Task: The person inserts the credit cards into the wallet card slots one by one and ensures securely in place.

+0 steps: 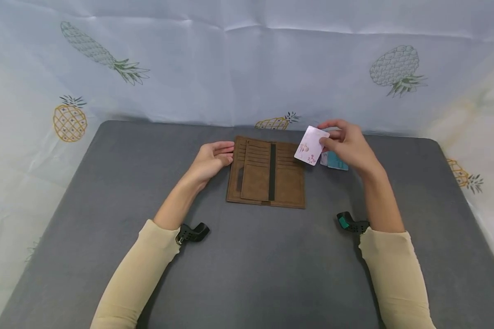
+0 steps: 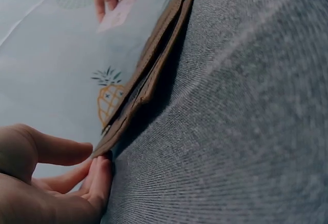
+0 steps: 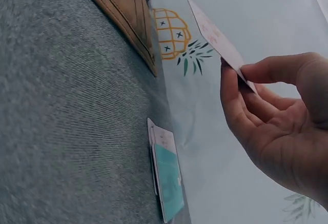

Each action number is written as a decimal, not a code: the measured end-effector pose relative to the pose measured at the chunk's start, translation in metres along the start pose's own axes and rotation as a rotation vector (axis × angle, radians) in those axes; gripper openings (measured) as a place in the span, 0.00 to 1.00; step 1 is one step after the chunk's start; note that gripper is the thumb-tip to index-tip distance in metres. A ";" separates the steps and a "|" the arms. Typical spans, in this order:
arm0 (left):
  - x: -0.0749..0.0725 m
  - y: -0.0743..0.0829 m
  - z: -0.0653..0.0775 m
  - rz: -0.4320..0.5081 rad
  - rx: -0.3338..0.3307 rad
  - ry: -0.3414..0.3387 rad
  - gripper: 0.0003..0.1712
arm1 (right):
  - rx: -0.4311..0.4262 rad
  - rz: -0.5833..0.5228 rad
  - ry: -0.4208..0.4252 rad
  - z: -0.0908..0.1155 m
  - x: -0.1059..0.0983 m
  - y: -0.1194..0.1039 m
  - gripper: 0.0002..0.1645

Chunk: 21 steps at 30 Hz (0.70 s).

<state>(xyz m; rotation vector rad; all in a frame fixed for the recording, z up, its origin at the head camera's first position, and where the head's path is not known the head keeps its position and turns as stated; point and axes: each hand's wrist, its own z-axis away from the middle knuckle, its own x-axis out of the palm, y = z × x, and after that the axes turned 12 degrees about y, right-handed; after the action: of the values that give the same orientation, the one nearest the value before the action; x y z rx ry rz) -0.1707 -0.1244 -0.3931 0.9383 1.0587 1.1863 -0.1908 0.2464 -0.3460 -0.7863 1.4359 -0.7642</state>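
Note:
A brown wallet (image 1: 255, 183) lies spread open on the grey table, showing rows of card slots and a dark strap (image 1: 272, 171) down its middle. At its left edge, my left hand (image 1: 210, 161) pinches the wallet's corner between thumb and fingers, as the left wrist view shows. My right hand (image 1: 347, 144) pinches a pale pink card (image 1: 311, 146) with a flower print, raised near the wallet's upper right side. Below that hand, a small stack of cards with a teal card (image 1: 337, 161) on top rests on the table.
Behind the table's back edge hangs a white cloth (image 1: 238, 68) printed with pineapples. The grey tabletop (image 1: 263, 265) stretches in front of the wallet. A black wrist mount (image 1: 193, 232) sits on the left wrist, another mount (image 1: 351, 223) on the right.

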 end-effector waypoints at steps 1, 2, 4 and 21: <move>0.000 0.000 0.001 0.000 0.004 0.002 0.32 | -0.007 0.000 0.002 0.000 0.001 0.001 0.24; 0.000 0.000 0.001 -0.001 0.007 0.001 0.32 | -0.012 0.001 0.005 -0.001 0.003 0.001 0.23; -0.001 0.000 0.002 -0.005 0.011 0.001 0.33 | -0.031 -0.004 0.012 -0.001 0.006 0.002 0.22; 0.004 -0.002 0.001 -0.070 0.050 0.022 0.36 | -0.139 -0.040 -0.037 -0.007 0.035 0.008 0.21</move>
<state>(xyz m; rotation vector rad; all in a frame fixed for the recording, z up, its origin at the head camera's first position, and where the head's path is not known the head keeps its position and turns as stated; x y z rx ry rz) -0.1686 -0.1212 -0.3956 0.9217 1.1344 1.1187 -0.1975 0.2211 -0.3713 -0.9335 1.4554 -0.6821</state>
